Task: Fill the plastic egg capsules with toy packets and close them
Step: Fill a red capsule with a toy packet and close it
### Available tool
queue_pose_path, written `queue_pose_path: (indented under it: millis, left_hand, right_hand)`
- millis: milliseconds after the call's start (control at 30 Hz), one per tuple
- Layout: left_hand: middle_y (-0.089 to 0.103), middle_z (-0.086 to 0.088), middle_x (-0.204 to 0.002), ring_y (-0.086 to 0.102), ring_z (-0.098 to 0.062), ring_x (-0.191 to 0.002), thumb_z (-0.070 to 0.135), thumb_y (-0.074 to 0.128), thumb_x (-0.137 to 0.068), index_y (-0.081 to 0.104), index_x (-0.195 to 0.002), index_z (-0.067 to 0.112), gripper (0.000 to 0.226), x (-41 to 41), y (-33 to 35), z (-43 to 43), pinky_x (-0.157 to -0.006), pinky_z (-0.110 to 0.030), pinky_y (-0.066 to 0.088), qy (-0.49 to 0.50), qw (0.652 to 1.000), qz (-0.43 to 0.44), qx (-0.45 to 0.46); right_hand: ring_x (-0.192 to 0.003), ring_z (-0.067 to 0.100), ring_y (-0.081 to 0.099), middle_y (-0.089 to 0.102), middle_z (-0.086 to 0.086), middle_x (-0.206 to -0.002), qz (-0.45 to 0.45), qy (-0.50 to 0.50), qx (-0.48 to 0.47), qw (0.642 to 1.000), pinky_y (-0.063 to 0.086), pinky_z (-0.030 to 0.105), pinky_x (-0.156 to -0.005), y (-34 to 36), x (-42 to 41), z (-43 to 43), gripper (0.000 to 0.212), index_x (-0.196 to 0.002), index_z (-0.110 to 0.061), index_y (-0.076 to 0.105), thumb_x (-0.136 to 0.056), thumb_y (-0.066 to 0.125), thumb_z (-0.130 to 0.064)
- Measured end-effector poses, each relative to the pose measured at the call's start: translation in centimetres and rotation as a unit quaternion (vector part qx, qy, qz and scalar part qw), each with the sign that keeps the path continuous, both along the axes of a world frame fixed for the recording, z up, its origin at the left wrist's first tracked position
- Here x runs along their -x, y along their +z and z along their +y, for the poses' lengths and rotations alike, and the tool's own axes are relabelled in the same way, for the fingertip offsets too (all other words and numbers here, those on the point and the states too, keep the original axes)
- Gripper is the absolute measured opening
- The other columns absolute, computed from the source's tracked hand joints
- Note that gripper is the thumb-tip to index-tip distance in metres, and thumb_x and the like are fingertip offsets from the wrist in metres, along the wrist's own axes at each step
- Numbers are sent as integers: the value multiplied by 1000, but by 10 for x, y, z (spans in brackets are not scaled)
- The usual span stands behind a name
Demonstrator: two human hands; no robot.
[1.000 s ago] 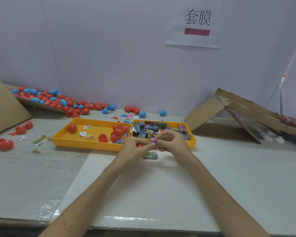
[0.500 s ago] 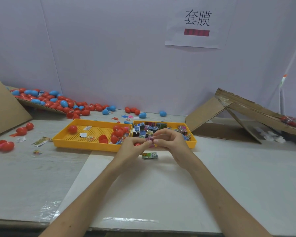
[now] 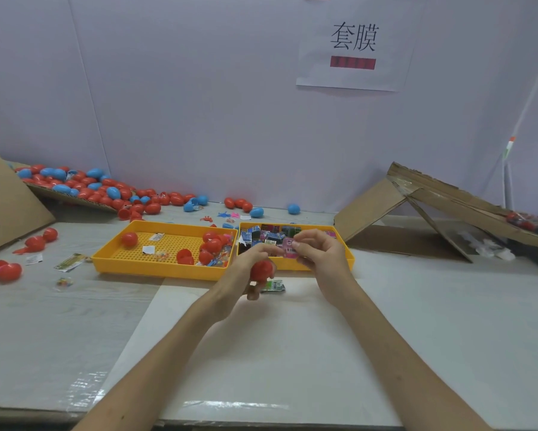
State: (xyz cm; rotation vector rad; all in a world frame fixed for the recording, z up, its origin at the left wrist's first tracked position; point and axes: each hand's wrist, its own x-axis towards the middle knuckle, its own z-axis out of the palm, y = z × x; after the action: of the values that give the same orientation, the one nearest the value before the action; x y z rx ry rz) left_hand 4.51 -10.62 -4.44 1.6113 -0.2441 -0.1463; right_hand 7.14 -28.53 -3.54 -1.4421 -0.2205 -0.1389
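Red plastic egg capsule (image 3: 262, 269) is sitting in the left hand (image 3: 244, 272), whose fingers are curling round it, low over the bench (image 3: 292, 353) and just in front of the yellow plastic trays (image 3: 155, 270). Right hand (image 3: 319, 253) is pinching a pink toy packet (image 3: 289, 247) just above the capsule. Packet is looking not yet inside, so filling and closing are pending. Heap of red and blue eggs (image 3: 90, 185) is lying back left, filled or not unclear.
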Motion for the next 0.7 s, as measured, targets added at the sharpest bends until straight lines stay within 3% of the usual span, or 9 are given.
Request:
queue_pose_path:
  millis: [167, 300, 367, 433, 533, 700]
  left_hand:
    - [55, -9, -93, 52, -14, -68, 13, 37, -107, 67, -113, 18, 31, 0, 3, 1, -52, -23, 43, 38, 999, -10, 12]
    - [70, 12, -95, 65, -5, -83, 24, 56, -104, 74, -106, 27, 19, -1, 0, 4, -69, -26, 54, 66, 996, -63, 16]
    - [73, 22, -91, 65, 5, -82, 29, 64, -98, 74, -105, 29, 12, -2, -1, 6, -70, -24, 53, 92, 993, -74, 23]
    - [74, 21, -88, 67, 7, -78, 35, 72, -88, 74, -103, 27, 17, -1, 1, 7, -65, -19, 54, 111, 990, -68, 62]
    - [77, 13, -86, 72, -1, -79, 30, 74, -84, 71, -106, 18, 25, -1, 3, 9, -65, -18, 56, 118, 983, -45, 134]
    - [79, -3, -97, 75, -20, -98, 13, 71, -90, 66, -113, 11, 24, -5, 2, 11, -75, -24, 60, 119, 972, -15, 201]
  right_hand:
    - [-79, 14, 66, 75, -2, -85, 17, -15, -5, 1000, 48, 19, -61, 2, -1, -5, 21, -81, -25, 74, -87, 73, -5]
    - [-77, 7, 67, 77, -5, -90, 22, 4, 12, 1000, 47, 22, -63, 2, 0, -2, 31, -82, -30, 78, -90, 66, -3]
    - [-76, 6, 69, 77, -5, -91, 22, 11, 17, 1000, 47, 22, -63, 2, 0, -2, 38, -83, -29, 79, -91, 60, 2]
    - [-76, 8, 70, 78, -4, -93, 20, 14, 17, 1000, 48, 21, -63, 2, 0, -3, 40, -85, -28, 79, -90, 58, 5]
    - [-78, 8, 70, 78, -3, -95, 16, 18, 17, 1000, 49, 21, -63, 2, 1, -3, 36, -87, -27, 79, -88, 63, 5]
    - [-76, 10, 71, 78, -2, -92, 15, 26, 19, 999, 50, 19, -60, 1, 1, -2, 32, -91, -25, 78, -85, 68, 5]
